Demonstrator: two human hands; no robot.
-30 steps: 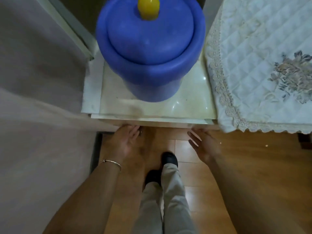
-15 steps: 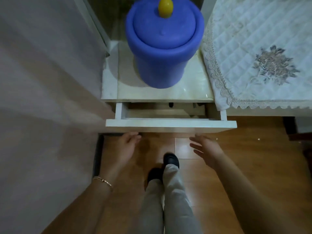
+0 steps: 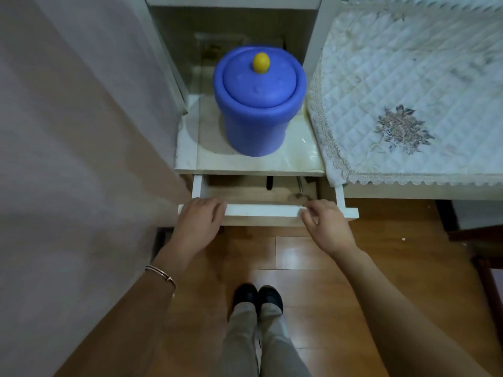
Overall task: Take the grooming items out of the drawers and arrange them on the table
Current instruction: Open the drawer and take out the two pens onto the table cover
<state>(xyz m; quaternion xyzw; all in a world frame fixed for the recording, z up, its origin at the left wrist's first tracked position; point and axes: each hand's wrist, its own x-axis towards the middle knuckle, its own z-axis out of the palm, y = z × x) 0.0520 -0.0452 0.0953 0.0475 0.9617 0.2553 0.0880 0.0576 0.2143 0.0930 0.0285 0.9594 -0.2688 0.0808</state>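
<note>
I'd judge this barely started. My left hand [image 3: 200, 214] and right hand [image 3: 324, 223] each curl their grip over the top edge of the white drawer [image 3: 264, 210], which stands partly open. At its back right lie a small dark item [image 3: 269, 183] and a thin metal item [image 3: 299, 185], which I cannot identify. Nothing is out yet. The quilted cloth [image 3: 408, 91] on the bench shows no grooming items.
</note>
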